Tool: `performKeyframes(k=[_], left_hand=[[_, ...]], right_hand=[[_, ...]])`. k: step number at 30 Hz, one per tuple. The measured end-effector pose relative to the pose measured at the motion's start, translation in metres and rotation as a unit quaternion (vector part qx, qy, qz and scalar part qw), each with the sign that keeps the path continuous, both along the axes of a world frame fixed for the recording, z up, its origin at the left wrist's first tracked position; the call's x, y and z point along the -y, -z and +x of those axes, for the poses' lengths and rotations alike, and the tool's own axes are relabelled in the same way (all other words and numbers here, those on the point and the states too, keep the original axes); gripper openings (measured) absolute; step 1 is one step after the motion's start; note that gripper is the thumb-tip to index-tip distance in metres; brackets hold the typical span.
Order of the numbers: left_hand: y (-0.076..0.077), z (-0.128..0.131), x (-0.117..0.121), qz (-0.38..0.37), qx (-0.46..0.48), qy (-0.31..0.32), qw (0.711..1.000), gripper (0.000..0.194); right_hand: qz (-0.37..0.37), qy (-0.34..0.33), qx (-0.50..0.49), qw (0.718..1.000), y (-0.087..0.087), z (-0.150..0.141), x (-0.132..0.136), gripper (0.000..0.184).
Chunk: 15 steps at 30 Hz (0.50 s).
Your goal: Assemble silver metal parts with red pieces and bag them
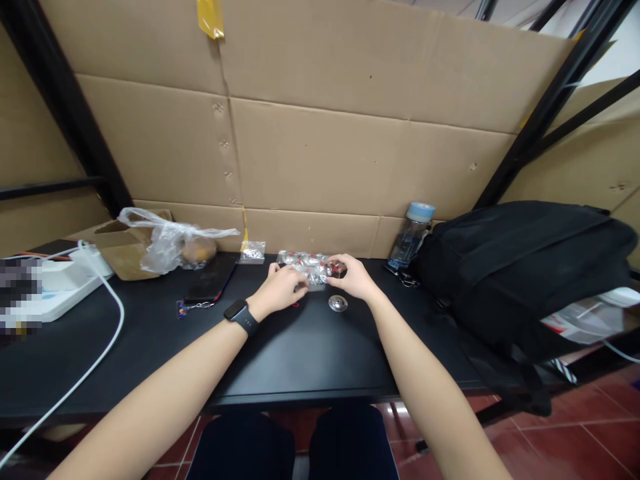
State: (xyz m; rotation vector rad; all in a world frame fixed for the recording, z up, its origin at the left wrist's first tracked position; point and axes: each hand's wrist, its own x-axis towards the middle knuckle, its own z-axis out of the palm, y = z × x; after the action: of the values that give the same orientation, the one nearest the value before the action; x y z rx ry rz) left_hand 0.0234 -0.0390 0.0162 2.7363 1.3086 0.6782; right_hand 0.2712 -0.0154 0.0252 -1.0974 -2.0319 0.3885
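Looking down from afar, I saw a clear plastic pack (301,259) with red spots towards the back of the bench (305,363), before a cardboard wall (320,160). The right hand (351,277) had its fingers clamped on a dark red piece (339,269) at the pack's right end. The left hand (281,291) curled over the near left side; whether its fingers gripped anything, I could not tell. A clear disc (338,303) lay just nearer. I judged that a light pinch, with the left side steadied, suited the crinkled plastic. The pack's long axis ran left to right, roughly along the wall; I made out no front end.
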Motion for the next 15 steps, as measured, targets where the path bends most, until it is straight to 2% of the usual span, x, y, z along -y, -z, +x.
performKeyframes(k=[3,7,11,15], left_hand=[[0.005,0.003,0.003,-0.037,-0.035,0.028,0.998,0.025],[0.005,0.0,0.002,-0.071,-0.059,0.042,0.995,0.034],[0.006,-0.001,0.004,-0.066,-0.09,0.057,0.992,0.031],[0.009,0.002,0.009,-0.052,-0.107,0.049,0.992,0.037]], right_hand=[[0.012,0.004,0.04,0.999,-0.003,0.003,0.003,0.044],[-0.017,0.013,0.083,0.996,-0.008,0.005,0.008,0.044],[-0.08,0.002,0.119,0.99,-0.011,0.007,0.01,0.039],[-0.119,-0.018,0.138,0.983,-0.008,0.005,0.011,0.036]])
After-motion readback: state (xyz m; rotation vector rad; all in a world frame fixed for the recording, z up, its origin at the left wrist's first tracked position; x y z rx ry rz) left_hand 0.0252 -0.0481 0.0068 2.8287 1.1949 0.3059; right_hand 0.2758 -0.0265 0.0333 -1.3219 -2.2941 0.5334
